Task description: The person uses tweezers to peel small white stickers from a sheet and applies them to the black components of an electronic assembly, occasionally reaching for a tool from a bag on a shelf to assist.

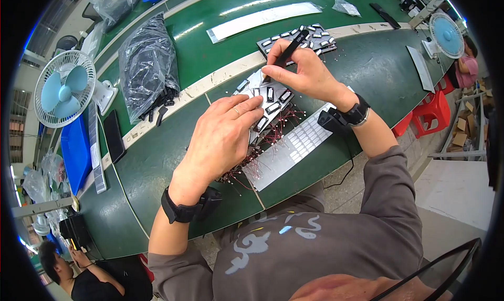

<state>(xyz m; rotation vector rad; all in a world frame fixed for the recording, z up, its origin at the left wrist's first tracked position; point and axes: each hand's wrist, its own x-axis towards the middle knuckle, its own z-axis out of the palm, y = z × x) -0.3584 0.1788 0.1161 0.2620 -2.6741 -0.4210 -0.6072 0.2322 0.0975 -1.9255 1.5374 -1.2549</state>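
Note:
My right hand is closed around black tweezers, their tip pointing down at a light board. On this board sit several small black rectangular parts with pale tops, and thin dark red wires spill over its near edge. My left hand lies over the board's left side, fingers stretched out and fingertips touching among the parts. Its thumb is hidden. Just beyond my right hand is a second board holding similar parts.
A white sheet of pale stickers lies on the green table. A bag of black parts, a phone, a blue tray and a fan are leftward. Another fan stands right; people sit at both sides.

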